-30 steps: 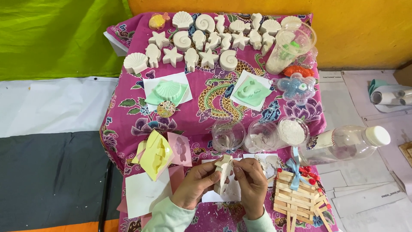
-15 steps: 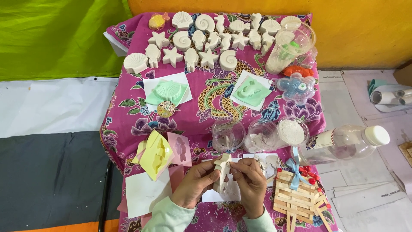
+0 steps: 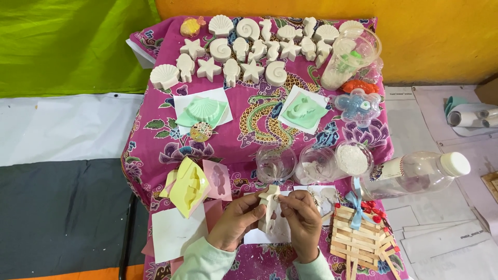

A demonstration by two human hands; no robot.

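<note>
White plaster figure (image 3: pixel 269 207), elongated and fish- or seahorse-like, sits between both hands at the near edge of the counter (image 3: pixel 155 150), which is draped in magenta patterned cloth.

Head view: left hand (image 3: pixel 236 222) is curled around the figure's left side, thumb and fingers closed on it. Right hand (image 3: pixel 302 220) pinches the right side with its fingertips, also closed on it. The figure's long axis runs nearly vertical in frame, top end tilted slightly away from the person; both hands are equally near, one on each flank.

Just beyond the hands: three clear plastic cups (image 3: pixel 276 163), one holding white powder. Left of the hands: yellow mould (image 3: pixel 189 185) beside a pink mould (image 3: pixel 217 179). Far edge: rows of white shell and starfish casts (image 3: pixel 223 49). Right: plastic bottle (image 3: pixel 415 173) lying on its side, and a craft-stick piece (image 3: pixel 358 241).
</note>
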